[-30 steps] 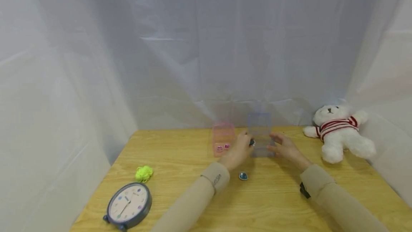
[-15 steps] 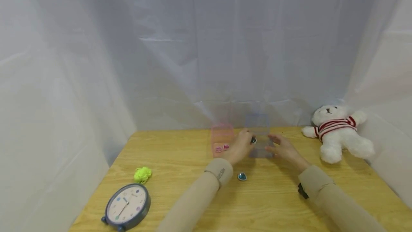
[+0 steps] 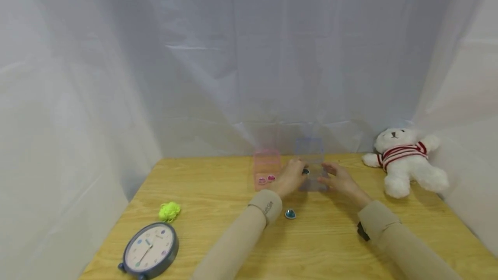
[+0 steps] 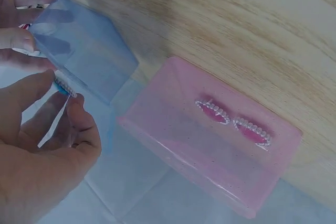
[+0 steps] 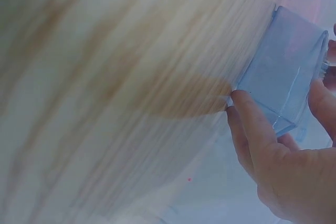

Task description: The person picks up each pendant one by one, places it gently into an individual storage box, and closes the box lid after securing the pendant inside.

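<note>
My left hand (image 4: pixel 47 129) pinches a blue gem with a beaded silver rim (image 4: pixel 64 84) between thumb and fingers, at the opening of a clear blue plastic box (image 4: pixel 86 45). Around that box's other side, my right hand (image 5: pixel 278 161) grips it with thumb and fingers. The blue box (image 3: pixel 311 184) stands on the wooden table with its lid raised at the back. A similar blue gem (image 3: pixel 290 214) lies on the table in front of the hands. Left of the blue box, a clear pink box (image 4: pixel 184 124) holds two pink gems (image 4: pixel 212 112) with beaded rims.
A round blue-framed clock (image 3: pixel 149 249) lies at the table's front left, with a neon yellow bundle of yarn (image 3: pixel 169 211) behind it. A white teddy bear (image 3: pixel 404 159) in a striped sweater lies at the back right. White sheeting (image 3: pixel 194 77) surrounds the table.
The head view has shifted slightly, so everything drifts left. My left hand's pinched gem has moved a little at the blue box. The right hand keeps its hold on the box.
</note>
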A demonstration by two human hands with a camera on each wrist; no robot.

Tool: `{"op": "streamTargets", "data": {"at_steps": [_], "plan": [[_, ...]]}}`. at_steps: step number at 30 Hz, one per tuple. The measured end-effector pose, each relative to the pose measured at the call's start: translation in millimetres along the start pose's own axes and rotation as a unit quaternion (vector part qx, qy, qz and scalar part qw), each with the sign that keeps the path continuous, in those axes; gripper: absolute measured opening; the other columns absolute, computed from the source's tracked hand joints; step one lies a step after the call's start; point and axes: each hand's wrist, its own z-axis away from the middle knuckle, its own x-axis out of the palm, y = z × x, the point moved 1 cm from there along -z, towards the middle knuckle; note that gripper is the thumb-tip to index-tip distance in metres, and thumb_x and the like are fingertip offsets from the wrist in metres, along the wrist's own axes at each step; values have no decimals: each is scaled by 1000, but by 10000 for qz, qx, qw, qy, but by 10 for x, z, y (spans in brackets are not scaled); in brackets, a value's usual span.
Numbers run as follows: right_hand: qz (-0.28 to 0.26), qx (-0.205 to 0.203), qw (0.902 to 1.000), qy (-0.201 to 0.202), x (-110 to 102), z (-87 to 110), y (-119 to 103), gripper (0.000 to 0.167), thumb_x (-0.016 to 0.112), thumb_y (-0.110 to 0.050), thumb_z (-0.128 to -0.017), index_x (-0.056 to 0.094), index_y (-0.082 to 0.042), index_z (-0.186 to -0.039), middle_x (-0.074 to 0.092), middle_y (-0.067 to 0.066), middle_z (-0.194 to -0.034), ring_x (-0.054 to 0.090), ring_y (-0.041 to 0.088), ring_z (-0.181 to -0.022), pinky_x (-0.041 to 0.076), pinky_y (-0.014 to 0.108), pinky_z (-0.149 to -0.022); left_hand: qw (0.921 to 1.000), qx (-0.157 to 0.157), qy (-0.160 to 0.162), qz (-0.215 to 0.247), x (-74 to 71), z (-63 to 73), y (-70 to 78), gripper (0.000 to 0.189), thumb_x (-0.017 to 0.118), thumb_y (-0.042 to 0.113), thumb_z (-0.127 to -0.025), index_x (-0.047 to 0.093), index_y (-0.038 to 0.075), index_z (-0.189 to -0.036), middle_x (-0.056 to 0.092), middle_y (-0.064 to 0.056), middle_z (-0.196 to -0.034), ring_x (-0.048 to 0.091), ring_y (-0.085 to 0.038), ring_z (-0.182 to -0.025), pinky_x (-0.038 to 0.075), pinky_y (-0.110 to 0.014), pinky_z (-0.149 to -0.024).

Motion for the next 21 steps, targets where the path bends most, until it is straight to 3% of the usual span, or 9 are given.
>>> {"op": "streamTargets", "data": {"at_steps": [3, 8, 14, 21], "plan": [[-67, 28, 10000, -43, -1, 3, -2, 76, 67, -21, -105, 26, 5, -163, 22, 33, -170, 25, 54, -156, 59, 59, -105, 9996, -175, -148, 135, -3, -6, -3, 34, 69, 14, -101, 70, 9, -135, 70, -7, -141, 67, -23, -131, 57, -31, -112], [-113, 87, 9999, -65, -16, 7, -26, 78, 67, -24, -105, 23, 3, -164, 21, 33, -170, 26, 54, -155, 57, 60, -107, 9986, -381, -193, 306, -47, 7, -13, 36, 68, 14, -102, 68, 11, -137, 67, -8, -142, 68, -23, -127, 60, -29, -105], [-122, 136, 9998, -88, -10, -2, -37, 76, 65, -21, -106, 22, 3, -164, 19, 33, -171, 25, 54, -156, 56, 60, -109, 9993, -181, 138, 281, -132, 53, -33, 41, 67, 16, -102, 64, 11, -142, 65, -10, -137, 68, -23, -119, 63, -28, -98], [-271, 164, 9994, -121, -8, 36, -48, 76, 65, -22, -106, 23, 3, -164, 19, 33, -171, 25, 55, -155, 54, 62, -111, 9987, 133, 162, 458, -280, 179, -33, 47, 66, 21, -103, 58, 13, -148, 62, -9, -145, 63, -24, -131, 58, -34, -109]]}}
